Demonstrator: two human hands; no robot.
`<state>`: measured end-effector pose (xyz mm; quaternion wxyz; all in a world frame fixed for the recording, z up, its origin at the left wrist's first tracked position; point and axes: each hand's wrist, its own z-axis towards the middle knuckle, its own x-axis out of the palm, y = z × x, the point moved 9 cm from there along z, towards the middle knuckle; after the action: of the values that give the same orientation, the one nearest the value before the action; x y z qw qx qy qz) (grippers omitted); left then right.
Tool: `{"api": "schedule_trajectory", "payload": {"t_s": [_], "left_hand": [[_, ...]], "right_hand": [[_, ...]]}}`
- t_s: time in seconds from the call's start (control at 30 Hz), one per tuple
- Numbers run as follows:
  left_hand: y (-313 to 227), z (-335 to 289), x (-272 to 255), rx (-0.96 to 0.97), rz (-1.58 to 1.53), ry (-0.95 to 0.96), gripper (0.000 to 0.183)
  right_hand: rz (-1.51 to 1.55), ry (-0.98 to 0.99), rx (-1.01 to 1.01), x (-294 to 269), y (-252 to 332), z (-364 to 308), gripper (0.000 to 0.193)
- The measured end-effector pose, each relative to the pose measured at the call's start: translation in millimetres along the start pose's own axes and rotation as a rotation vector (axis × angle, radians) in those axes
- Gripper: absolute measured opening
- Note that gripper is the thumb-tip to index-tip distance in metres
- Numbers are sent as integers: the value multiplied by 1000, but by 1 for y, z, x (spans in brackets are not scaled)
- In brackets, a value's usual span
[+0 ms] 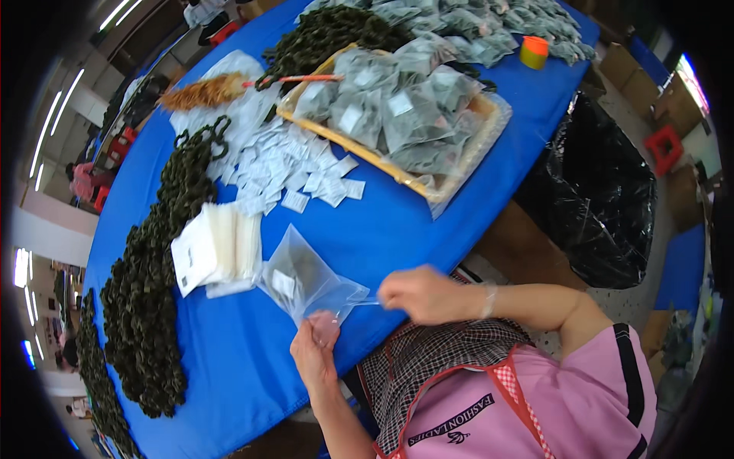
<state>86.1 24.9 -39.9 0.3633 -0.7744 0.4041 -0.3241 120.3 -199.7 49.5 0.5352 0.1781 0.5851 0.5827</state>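
Observation:
A clear plastic bag rests on the blue table, with something dark and a small white label slip showing through it. At its lower edge my left hand pinches the bag, its fingertips partly behind or inside the film. My right hand, slightly blurred, is closed to the right of the bag. From its fingers a thin clear strip stretches taut to the bag's edge; whether it is part of the bag I cannot tell. Beside the bag on the left lies a stack of flat white bags.
A pile of white label slips lies beyond the bags. Dark green braided cords run along the left. A tray of filled bags stands farther back, near a feather duster and an orange-yellow tape roll. A black plastic sack stands right.

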Motion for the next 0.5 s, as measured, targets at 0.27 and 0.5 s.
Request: {"api": "schedule_trajectory", "payload": {"t_s": [0.27,0.5], "left_hand": [[-2,-11,11,-11,213,99,29],[-54,-34,-12,439,711,-107,26]], "right_hand": [[-629,-424,795,-406,-145,-248,34],[-1549,-684,474,-290,-54,-181,18]]}}
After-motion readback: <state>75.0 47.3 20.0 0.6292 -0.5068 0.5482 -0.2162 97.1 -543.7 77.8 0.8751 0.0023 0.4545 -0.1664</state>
